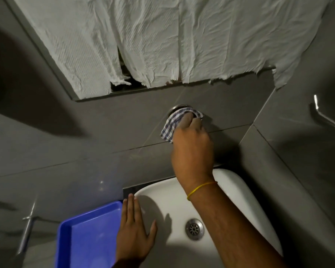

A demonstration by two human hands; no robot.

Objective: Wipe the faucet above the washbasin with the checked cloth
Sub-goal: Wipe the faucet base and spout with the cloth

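My right hand [191, 142] is raised to the grey tiled wall and grips the blue-and-white checked cloth [172, 123], pressing it over the faucet [175, 108]. Only the faucet's round chrome base shows above the cloth; the rest is hidden by cloth and fingers. The white washbasin [232, 188] sits below, with a metal drain [194, 228]. My left hand [134, 233] lies flat, fingers apart, on the basin's left rim.
A blue plastic tray [85, 235] stands left of the basin. Above the faucet a recessed panel is covered with crumpled white paper [153, 39]. A chrome bar [325, 117] is fixed on the right wall, and another chrome fitting [27, 229] sits at lower left.
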